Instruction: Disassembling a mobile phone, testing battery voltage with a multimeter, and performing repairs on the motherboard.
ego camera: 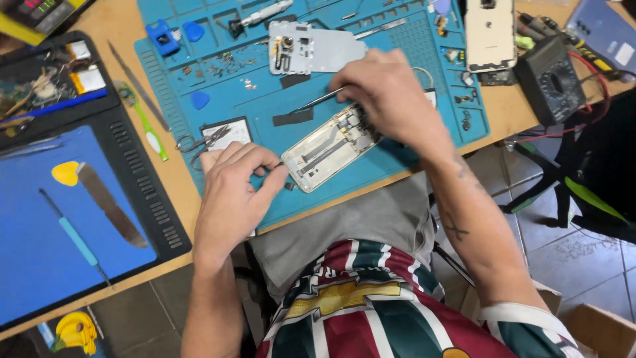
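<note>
A pale wooden workbench (177, 174) runs across the upper frame. At centre a teal silicone repair mat (371, 40) lies directly on it; a black-edged blue mat (40, 252) fills the lower left. Between them lies a green-handled brush (147, 127). A black multimeter (550, 83) sits upper right.

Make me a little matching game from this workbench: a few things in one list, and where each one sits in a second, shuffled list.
Things:
1. opened phone
2. yellow pick
3. multimeter
4. scissors

Places:
A. on the dark blue mat at far left
B. at the right end of the table, with red leads
C. between the two hands
D. just above the left hand

Pairs: 1-C, 2-A, 3-B, 4-D
</note>
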